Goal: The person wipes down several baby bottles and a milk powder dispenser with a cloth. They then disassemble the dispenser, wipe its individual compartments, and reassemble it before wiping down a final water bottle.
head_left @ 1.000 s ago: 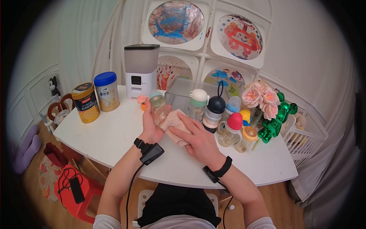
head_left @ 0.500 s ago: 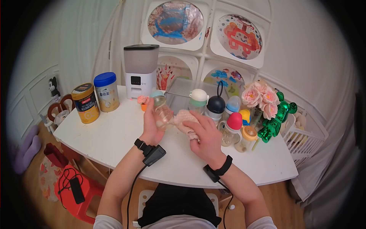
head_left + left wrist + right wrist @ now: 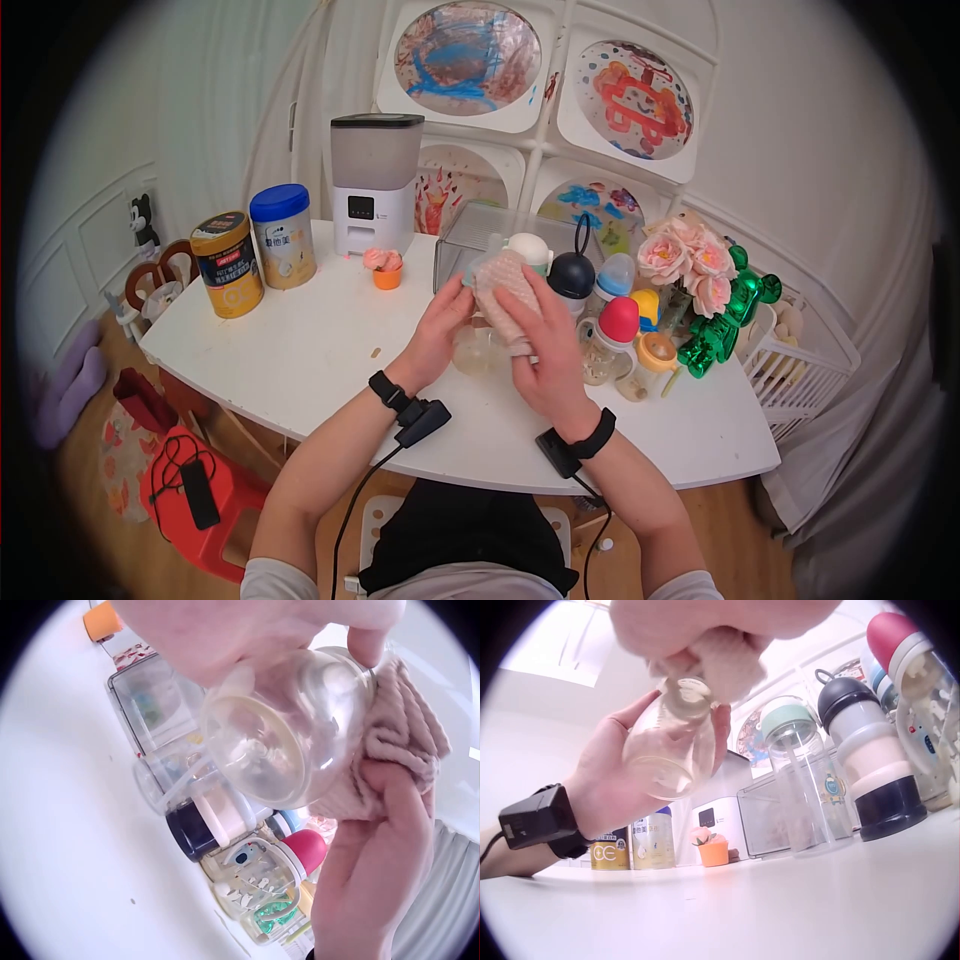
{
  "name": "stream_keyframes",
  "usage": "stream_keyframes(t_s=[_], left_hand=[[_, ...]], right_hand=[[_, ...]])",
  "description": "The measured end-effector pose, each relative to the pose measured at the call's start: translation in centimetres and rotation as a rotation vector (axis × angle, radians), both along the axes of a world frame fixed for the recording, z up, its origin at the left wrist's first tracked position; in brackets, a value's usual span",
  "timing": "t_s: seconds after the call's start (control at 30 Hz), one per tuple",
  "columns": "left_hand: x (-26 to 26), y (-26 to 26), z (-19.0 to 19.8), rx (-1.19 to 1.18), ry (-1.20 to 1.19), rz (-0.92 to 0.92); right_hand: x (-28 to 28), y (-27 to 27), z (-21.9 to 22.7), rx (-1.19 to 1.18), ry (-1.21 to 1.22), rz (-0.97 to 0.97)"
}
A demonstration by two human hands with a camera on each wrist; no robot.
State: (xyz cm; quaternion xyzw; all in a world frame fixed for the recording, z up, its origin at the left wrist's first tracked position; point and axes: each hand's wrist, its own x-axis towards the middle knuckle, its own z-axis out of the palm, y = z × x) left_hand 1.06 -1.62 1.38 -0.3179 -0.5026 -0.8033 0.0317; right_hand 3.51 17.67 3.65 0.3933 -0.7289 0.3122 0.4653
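My left hand [image 3: 438, 335] holds a clear, rounded baby bottle [image 3: 478, 352] above the white table, its base tipped toward the left wrist camera. A pale pink waffle-weave cloth [image 3: 503, 290] is bunched in my right hand [image 3: 552, 358], against the bottle's upper end. In the left wrist view the cloth [image 3: 401, 727] lies crumpled along the side of the bottle [image 3: 255, 750] away from its base. From the right wrist view, my left fingers wrap the bottle [image 3: 671, 754] from behind, and the cloth [image 3: 727, 664] covers its top.
Right of my hands stand several bottles: a navy-lidded stacked container [image 3: 572, 275], a pink-capped bottle [image 3: 607, 340] and a yellow-collared one [image 3: 650, 362]. Behind are flowers [image 3: 690, 255], a green bear figure [image 3: 725, 310] and a dispenser [image 3: 375, 190]. Two tins [image 3: 228, 265] and an orange flowerpot [image 3: 386, 277] sit left.
Both hands have moved right with the bottle, away from the orange pot. The cloth, earlier by the bottle's lower end, is now at its top, and the bottle's base points more toward me.
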Motion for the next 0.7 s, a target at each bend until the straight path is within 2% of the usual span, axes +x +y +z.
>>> stream_keyframes(t_s=[0.03, 0.2, 0.27, 0.3, 0.37, 0.47, 0.7], left_hand=[[-0.2, -0.1, -0.2, 0.029, -0.029, 0.026], [-0.8, -0.1, -0.9, 0.045, -0.17, 0.169], [0.2, 0.4, -0.1, 0.135, -0.277, 0.233], [0.0, 0.3, 0.1, 0.132, -0.276, 0.232], [-0.5, -0.4, 0.4, 0.247, -0.375, 0.016], [-0.6, -1.1, 0.4, 0.271, -0.424, 0.1], [-2.3, -2.0, -1.1, 0.37, -0.501, 0.072]], right_hand=[[0.0, -0.2, -0.1, 0.124, -0.058, 0.039], [0.2, -0.2, -0.1, 0.15, -0.07, 0.03], [0.3, -0.1, -0.2, 0.204, -0.076, 0.016], [0.4, -0.1, -0.2, 0.202, -0.076, 0.015], [0.5, -0.1, -0.3, 0.292, -0.12, 0.063], [0.8, -0.3, -0.3, 0.34, -0.1, 0.078], [1.1, -0.3, -0.2, 0.405, -0.122, 0.101]])
